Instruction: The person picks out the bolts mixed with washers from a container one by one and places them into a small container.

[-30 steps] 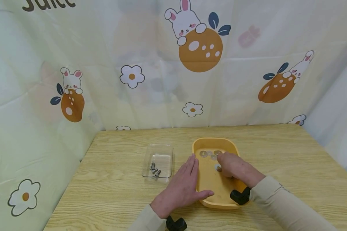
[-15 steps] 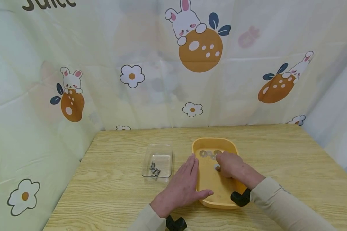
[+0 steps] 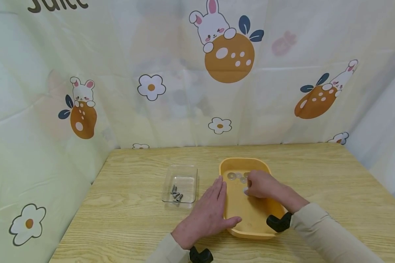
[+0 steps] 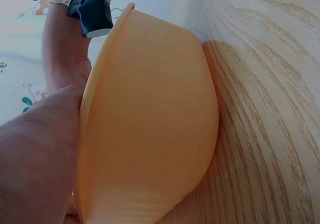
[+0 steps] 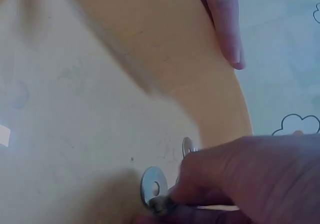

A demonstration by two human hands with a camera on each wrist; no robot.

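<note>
An orange tray (image 3: 243, 215) stands on the table with several metal washers (image 3: 232, 176) on its floor. My right hand (image 3: 264, 185) reaches into it with curled fingers. In the right wrist view, those fingers pinch a small dark metal piece like a screw end (image 5: 160, 204), mostly hidden by the hand, over the edge of a flat washer (image 5: 153, 185). My left hand (image 3: 206, 212) lies along the tray's left rim, fingers straight and thumb spread over the near corner. The left wrist view shows the tray's outer wall (image 4: 150, 103) beside that hand.
Left of the tray, a clear plastic box (image 3: 184, 173) holds several screws (image 3: 176, 194). Each wrist wears a black camera (image 3: 279, 222). A printed curtain (image 3: 171, 120) hangs behind the wooden table (image 3: 125, 204) and along its sides.
My right wrist has shifted slightly right, and the fingers now cover the dark piece seen beside the nearest washer in the head view. My left hand stays on the rim.
</note>
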